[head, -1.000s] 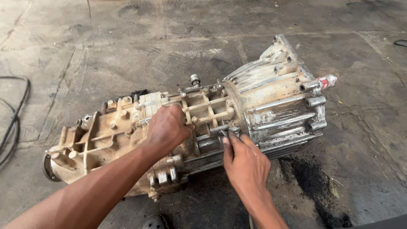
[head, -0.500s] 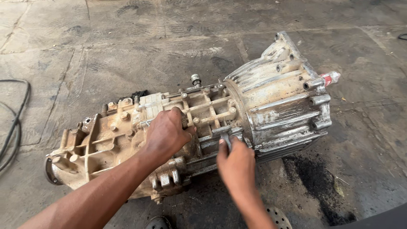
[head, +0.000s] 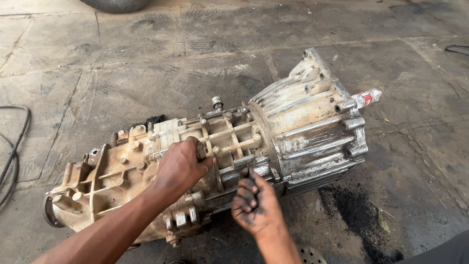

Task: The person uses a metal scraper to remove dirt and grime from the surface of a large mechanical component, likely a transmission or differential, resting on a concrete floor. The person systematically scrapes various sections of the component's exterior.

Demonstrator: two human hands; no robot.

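Two hands are at work on one big gearbox (head: 210, 161) that lies on its side on the stained concrete floor (head: 122, 63), running from lower left to upper right across your view. At the far left edge, a black cable (head: 14, 151) curves along the floor, well apart from everything else. Next comes the narrow tail end of the gearbox, a tan, rust-stained casting with ribs and bolt heads, ending in a round flange nearest the cable.

Your left hand (head: 181, 166) reaches in from the lower left, forearm lying over the tan housing. Its fingers are curled together and pressed on the ribbed middle section of the case, gripping a raised part there; what exactly sits under the fingertips is hidden by the hand itself.

Just to the right, your right hand (head: 255, 205) comes up from the bottom edge, smeared with black grease. Its fingers are bunched together around a small dark part at the lower side of the case, right where the tan section meets the bell housing (head: 312, 127). You cannot tell what that part is.

Further right, the wide silvery bell housing flares out, ribbed and scraped bright. A small plastic bottle (head: 367, 98) with a red band lies touching its upper right rim. Below the housing, a black oil stain (head: 356, 215) spreads on the floor. At the top edge, part of a tyre (head: 115, 5) shows.
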